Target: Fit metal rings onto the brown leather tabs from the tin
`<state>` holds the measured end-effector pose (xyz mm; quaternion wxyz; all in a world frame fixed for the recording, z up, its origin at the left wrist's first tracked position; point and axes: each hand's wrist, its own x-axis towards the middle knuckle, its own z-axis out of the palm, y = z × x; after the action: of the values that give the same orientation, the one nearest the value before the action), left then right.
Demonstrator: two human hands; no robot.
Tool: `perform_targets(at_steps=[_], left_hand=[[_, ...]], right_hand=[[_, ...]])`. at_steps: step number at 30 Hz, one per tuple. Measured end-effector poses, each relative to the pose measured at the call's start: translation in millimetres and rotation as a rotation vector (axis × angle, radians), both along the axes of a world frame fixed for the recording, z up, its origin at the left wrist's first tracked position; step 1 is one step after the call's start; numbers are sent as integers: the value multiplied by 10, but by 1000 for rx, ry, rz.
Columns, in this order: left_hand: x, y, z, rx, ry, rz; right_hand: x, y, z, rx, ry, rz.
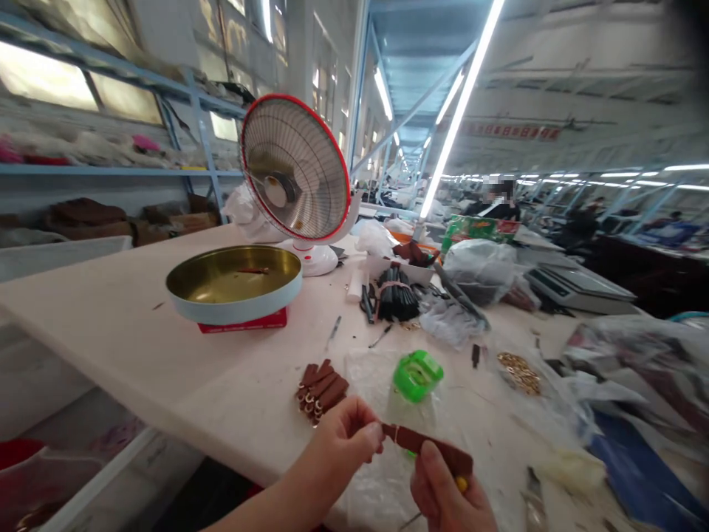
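A brown strap piece [429, 442] with a small ring near its narrow end spans the space between my hands. My left hand [351, 436] pinches its narrow left end. Toward the wide right end, my right hand [448, 491] grips it between thumb and fingers; a small yellow thing and a thin dark rod show at this hand. Just beyond my left hand lies a pile of brown straps [322, 390] with metal rings. A bright green container [418, 375] stands on a clear plastic sheet [365, 373] beyond the strap.
A round gold-lined tin [235, 284] rests on a red box [244, 324] at the left, before a red-rimmed heater [296, 168]. Black strips [397, 295], plastic bags [481, 266], gold rings [519, 373] and a scale [579, 287] stand rightward. A person [498, 203] is in the background.
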<state>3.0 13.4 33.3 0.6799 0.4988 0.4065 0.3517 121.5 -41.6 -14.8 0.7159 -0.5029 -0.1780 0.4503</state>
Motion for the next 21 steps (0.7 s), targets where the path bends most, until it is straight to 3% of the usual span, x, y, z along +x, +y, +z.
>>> perform_targets(at_steps=[3,5,9,15,21], left_hand=[[82,-113,-92,-32,69,-153],[95,-171,-110,-45,68,-187],[80,-252,-154,23,97,-172],[108,-306,-270,122,168,-122],[128,-340,-155,122,223,-86]], right_hand=[[115,-59,48,33,63,34],[117,-88,22,13,33,80],[75,-156,-56,-61,-17,128],[4,-171,-51,-11,66,101],[-151,-165,-24,-32,188,33]])
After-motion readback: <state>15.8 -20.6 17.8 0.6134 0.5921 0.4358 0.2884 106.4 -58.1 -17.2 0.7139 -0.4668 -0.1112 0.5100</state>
